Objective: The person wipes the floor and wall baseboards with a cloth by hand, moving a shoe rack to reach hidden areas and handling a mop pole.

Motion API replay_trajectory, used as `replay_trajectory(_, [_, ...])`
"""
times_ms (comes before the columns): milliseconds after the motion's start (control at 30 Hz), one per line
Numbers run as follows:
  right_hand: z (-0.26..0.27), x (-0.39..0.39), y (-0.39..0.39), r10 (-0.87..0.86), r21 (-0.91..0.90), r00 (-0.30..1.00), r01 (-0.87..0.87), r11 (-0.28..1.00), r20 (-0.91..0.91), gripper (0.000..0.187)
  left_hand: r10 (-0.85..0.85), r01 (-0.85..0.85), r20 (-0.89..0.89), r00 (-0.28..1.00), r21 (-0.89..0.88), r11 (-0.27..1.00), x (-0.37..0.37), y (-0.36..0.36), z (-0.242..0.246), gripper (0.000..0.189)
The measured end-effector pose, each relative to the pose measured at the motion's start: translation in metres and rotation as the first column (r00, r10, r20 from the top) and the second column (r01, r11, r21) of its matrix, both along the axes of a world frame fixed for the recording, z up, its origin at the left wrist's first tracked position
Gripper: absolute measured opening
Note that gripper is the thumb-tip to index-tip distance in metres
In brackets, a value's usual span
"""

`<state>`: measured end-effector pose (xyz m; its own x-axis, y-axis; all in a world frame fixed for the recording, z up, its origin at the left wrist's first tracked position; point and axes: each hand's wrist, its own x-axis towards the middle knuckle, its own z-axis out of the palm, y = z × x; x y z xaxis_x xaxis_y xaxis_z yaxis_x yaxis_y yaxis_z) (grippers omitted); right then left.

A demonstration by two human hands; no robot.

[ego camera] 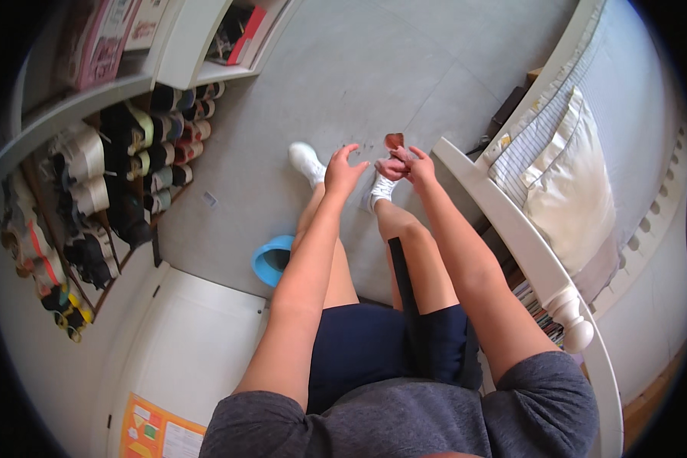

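Crumpled pinkish-red cloth (394, 166) is held in my right hand (422, 170), out in front above my right shoe. A reddish-brown piece (394, 140) shows at its far end; whether it belongs to the cloth, I cannot tell. My left hand (343, 170) is held up to the left of the cloth, fingers apart and holding nothing. Below my hands are white lace-up shoes (304, 159) on my feet. Small dark specks (358, 146) lie on the grey floor (343, 80) beyond. A blue plastic basin (263, 260) is partly hidden by my left arm and leg.
Racks of shoes (160, 137) stand at the left, under white shelving (186, 43) with boxes. A white bed frame (492, 197) with bedding and a pillow (578, 200) is close on my right. A white door (206, 326) with an orange poster (160, 429) is at lower left.
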<state>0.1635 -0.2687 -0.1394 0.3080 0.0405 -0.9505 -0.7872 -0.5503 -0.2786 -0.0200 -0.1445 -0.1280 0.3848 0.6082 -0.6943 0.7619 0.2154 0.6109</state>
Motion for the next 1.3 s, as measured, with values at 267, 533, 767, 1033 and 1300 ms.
replay_trajectory(267, [-0.124, 0.026, -0.028, 0.381, -0.171, 0.803, -0.341, 0.924, 0.458, 0.043, 0.122, -0.122, -0.091, 0.988, -0.004, 0.992, -0.056, -0.002, -0.063, 0.069])
replay_trajectory(533, [-0.240, 0.007, 0.129, 0.149, 0.093, 0.758, -0.267, 0.959, 0.635, 0.042, 0.280, -0.116, -0.440, 0.853, 0.363, 0.924, -0.158, 0.065, -0.239, 0.090])
replay_trajectory(767, [-0.340, 0.090, 0.191, 0.512, -0.570, -0.285, -0.588, 0.574, 0.810, 0.049, 0.440, -0.132, -0.225, 0.869, 0.753, 0.644, -0.119, 0.143, -0.353, 0.090])
replay_trajectory(1033, [-0.425, 0.182, 0.320, 0.185, -0.536, -0.558, -0.571, 0.622, 0.809, 0.050, 0.405, 0.067, -0.398, 0.823, 0.776, 0.627, -0.140, 0.144, -0.409, 0.095])
replay_trajectory(1300, [-0.418, 0.168, 0.521, 0.083, -0.609, -0.617, -0.731, 0.308, 0.783, 0.056, 0.399, 0.023, -0.364, 0.842, 0.762, 0.647, -0.119, 0.151, -0.412, 0.096])
